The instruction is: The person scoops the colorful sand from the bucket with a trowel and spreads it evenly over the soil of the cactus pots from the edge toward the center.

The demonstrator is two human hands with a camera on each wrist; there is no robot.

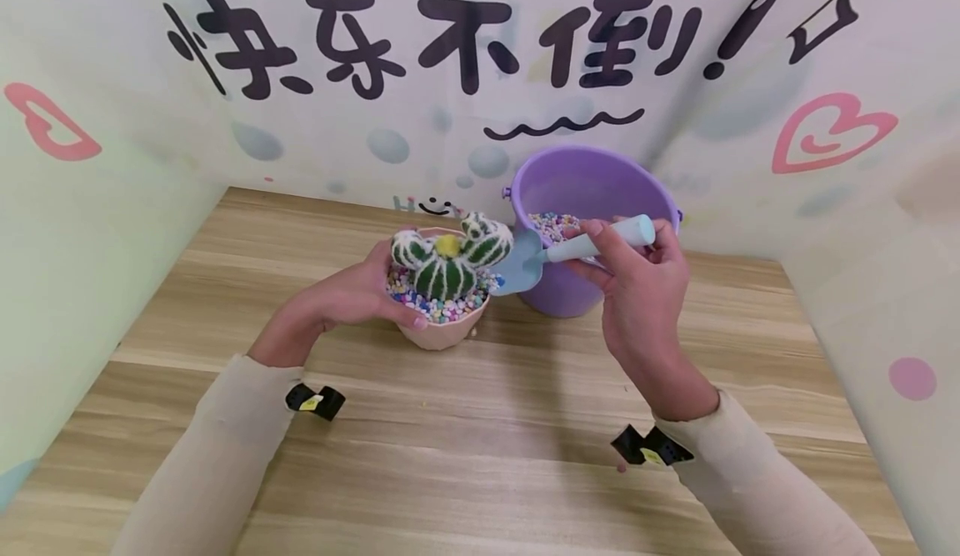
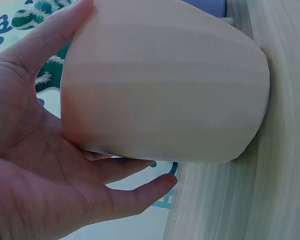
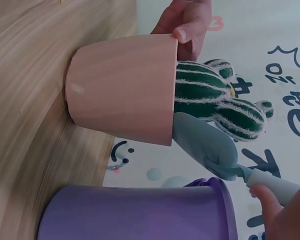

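Note:
A pink flower pot (image 1: 441,335) stands on the table, holding a green cactus (image 1: 444,278) with white fuzzy ribs and a yellow top. Multicoloured pebbles (image 1: 452,309) surround its base. My left hand (image 1: 358,291) grips the pot's left side, thumb at the front rim, as the left wrist view also shows. In my right hand (image 1: 643,289) is the handle of a light blue trowel (image 1: 523,262). The trowel's blade meets the pot's right rim, with a few pebbles at its tip. Seen from the right wrist, the blade (image 3: 205,145) tilts against the rim.
Just right of the pot stands a purple bucket (image 1: 558,293) with more small pebbles (image 1: 553,226) inside. A printed cloth backdrop (image 1: 450,147) rises behind the wooden table (image 1: 465,456). A few stray pebbles lie near the pot's base.

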